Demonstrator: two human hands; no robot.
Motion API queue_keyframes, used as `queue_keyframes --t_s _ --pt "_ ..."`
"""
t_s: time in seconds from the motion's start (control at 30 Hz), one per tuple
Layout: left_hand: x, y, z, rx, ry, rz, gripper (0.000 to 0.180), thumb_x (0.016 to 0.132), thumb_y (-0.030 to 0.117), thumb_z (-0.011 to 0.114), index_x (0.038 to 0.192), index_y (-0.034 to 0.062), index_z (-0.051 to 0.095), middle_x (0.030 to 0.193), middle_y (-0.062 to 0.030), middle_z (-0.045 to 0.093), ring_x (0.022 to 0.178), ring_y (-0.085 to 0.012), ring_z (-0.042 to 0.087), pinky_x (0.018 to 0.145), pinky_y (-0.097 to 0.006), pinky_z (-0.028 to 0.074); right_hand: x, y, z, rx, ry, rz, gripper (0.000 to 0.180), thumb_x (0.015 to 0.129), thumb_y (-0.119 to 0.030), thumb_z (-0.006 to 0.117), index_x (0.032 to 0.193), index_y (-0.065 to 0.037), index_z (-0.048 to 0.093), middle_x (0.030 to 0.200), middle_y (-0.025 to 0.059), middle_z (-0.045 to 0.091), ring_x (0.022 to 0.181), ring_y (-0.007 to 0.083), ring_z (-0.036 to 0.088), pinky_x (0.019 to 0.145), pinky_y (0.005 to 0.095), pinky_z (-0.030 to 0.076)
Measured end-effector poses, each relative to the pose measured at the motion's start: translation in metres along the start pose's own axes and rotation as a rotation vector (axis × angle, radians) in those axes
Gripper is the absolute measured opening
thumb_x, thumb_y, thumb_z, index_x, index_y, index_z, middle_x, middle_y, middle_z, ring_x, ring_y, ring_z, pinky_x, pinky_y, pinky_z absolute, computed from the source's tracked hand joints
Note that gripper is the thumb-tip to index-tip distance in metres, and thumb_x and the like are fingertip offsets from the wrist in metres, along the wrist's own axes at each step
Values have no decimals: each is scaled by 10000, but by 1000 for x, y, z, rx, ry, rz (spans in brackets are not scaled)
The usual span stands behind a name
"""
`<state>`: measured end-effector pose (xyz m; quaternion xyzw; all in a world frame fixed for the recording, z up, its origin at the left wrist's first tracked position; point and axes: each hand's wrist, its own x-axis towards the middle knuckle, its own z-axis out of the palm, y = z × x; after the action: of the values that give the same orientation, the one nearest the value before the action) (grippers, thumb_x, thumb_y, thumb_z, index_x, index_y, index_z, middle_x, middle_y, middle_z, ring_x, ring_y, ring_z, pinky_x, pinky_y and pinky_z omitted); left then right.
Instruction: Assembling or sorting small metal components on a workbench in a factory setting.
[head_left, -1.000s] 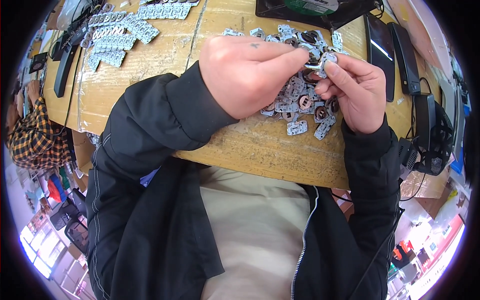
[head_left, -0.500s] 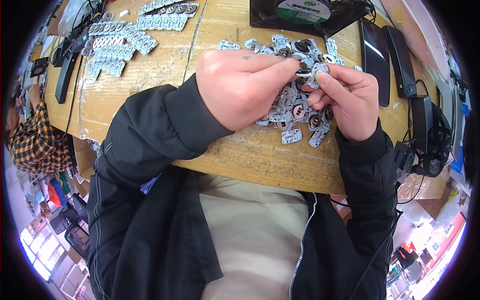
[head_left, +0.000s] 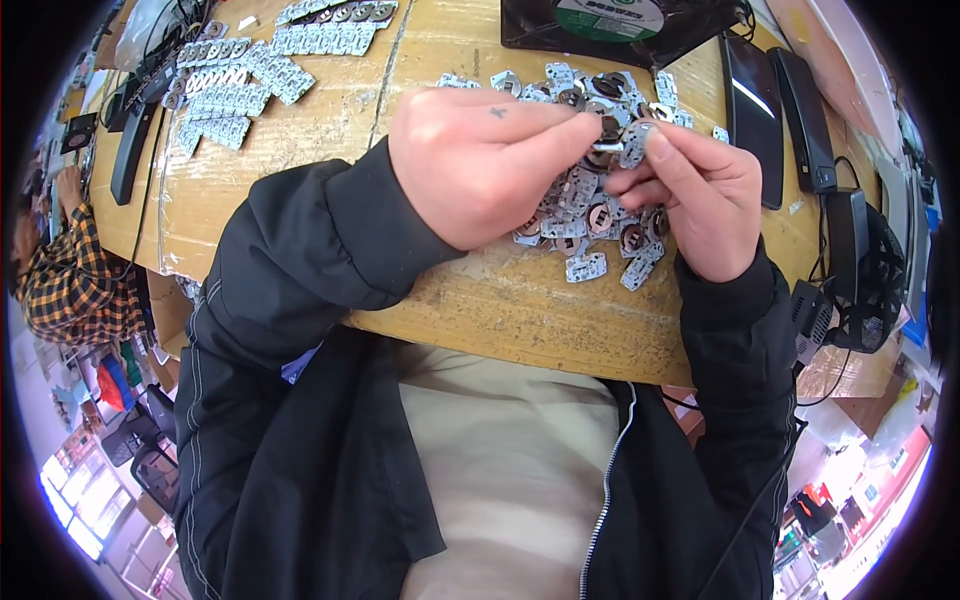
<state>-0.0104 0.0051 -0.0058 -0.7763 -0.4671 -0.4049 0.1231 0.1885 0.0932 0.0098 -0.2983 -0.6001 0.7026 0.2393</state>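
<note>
My right hand [head_left: 710,195] pinches a small pale circuit board [head_left: 634,148] between thumb and forefinger, its other fingers curled below. Close beside it, my left hand [head_left: 485,165] is closed, back of the hand up. At its fingertips sits another circuit board [head_left: 608,147], seen nearly edge-on with a dark round part on it; the fingers hide much of their grip. Both hands are above a loose pile of circuit boards [head_left: 570,200], many bearing round brown coin-cell holders. Two boards lie at the pile's near edge, one of them a plain-faced board [head_left: 586,267].
Rows of joined circuit board panels [head_left: 225,105] lie at the far left of the wooden table [head_left: 480,310]. A black fan-like box [head_left: 620,25] stands behind the pile. Dark flat devices [head_left: 752,120] lie to the right. Someone in a checked shirt [head_left: 75,280] sits at far left.
The board in my right hand has tilted and turned, and that hand has shifted slightly right. My left hand has stayed nearly in place.
</note>
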Motion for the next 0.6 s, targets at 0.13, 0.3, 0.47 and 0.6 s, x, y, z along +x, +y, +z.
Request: queue_keyframes --t_s 0.13,0.3,0.47,0.6 --pt "0 -2 0 -42 19 -56 262 659 31 705 918 61 686 771 -63 685 609 -232 656 506 -305 523 -2 -4 2 -79 -12 -150 231 955 -53 516 1124 56 630 1041 137 654 872 174 655 658 245 570" --pt "3 1 -3 -74 1 -105 221 693 40 724 910 72 697 744 -61 684 624 -227 666 508 -309 523 -5 -3 -13 -120 71 -154 194 895 17 587 1072 64 651 1016 139 667 830 166 661 692 252 568" --pt "5 3 -8 -149 -56 -121 269 707 -36 737 969 15 699 780 -138 684 654 -249 677 565 -294 536 -4 -4 -14 -159 71 -154 174 820 74 652 993 94 664 859 146 694 737 156 671 692 230 551" --pt "5 4 -9 -140 -57 -126 281 702 -37 739 975 17 699 779 -137 685 654 -247 677 569 -292 536 -5 -10 -17 -376 84 -159 156 804 110 642 952 71 675 904 149 696 789 177 673 716 255 541"
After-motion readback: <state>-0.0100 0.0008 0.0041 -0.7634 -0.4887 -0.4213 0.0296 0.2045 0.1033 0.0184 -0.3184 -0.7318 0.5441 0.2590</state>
